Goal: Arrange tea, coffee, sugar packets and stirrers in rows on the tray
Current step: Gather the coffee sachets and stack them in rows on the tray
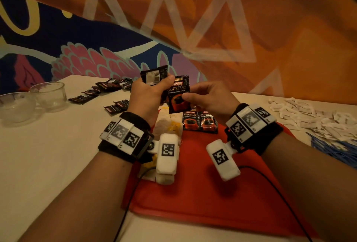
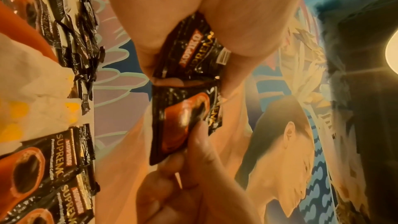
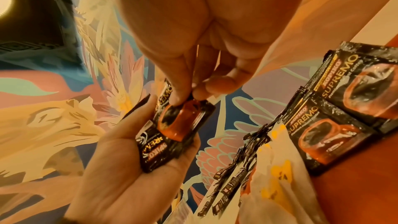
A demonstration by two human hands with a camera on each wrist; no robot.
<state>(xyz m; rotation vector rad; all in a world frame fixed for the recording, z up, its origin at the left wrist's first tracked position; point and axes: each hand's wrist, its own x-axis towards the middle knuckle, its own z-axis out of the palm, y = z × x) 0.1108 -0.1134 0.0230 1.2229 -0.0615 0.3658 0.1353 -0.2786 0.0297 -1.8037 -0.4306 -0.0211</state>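
Observation:
My left hand (image 1: 154,89) is raised over the far end of the red tray (image 1: 193,193) and grips a small stack of black coffee packets (image 1: 154,76). My right hand (image 1: 190,94) pinches one coffee packet (image 1: 178,96) of that stack between thumb and forefinger, its printed face toward me. The right wrist view shows the pinched packet (image 3: 183,118) lying over the stack (image 3: 154,151) in my left palm. Two coffee packets (image 1: 200,121) lie side by side on the tray. Tea bags (image 1: 168,125) with yellow tags lie on the tray's left part.
Loose coffee packets (image 1: 108,91) are scattered on the white table at the back left, beside two glass bowls (image 1: 48,94). A heap of white sugar packets (image 1: 301,114) and blue stirrers (image 1: 336,149) lie at the right. A black cable (image 1: 270,181) crosses the tray.

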